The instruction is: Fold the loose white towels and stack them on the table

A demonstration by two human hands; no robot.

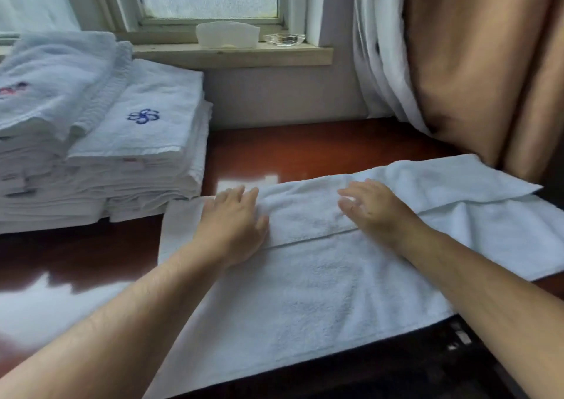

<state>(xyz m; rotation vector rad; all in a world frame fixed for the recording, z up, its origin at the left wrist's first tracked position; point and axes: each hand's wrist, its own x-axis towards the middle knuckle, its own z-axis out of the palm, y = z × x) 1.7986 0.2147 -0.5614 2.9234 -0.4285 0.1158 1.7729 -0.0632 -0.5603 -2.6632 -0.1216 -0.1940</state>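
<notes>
- White towel (320, 292) on red-brown table (305, 148), long axis left to right (far edge folded toward the viewer).
- Left hand (235, 221), right hand (372, 209): fingers flat, pressing the fold.
- Right end beyond the right hand rumpled; folded stack (128, 154) left of both.

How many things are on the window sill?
2: a white container in the middle, a clear glass dish just right of it. The towel stacks may hide more at left.

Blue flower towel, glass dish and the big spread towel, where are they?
blue flower towel (142, 116): head view, on the stitched flower.
glass dish (284, 38): head view, on its middle.
spread towel (305, 295): head view, on its bare near half.
</notes>
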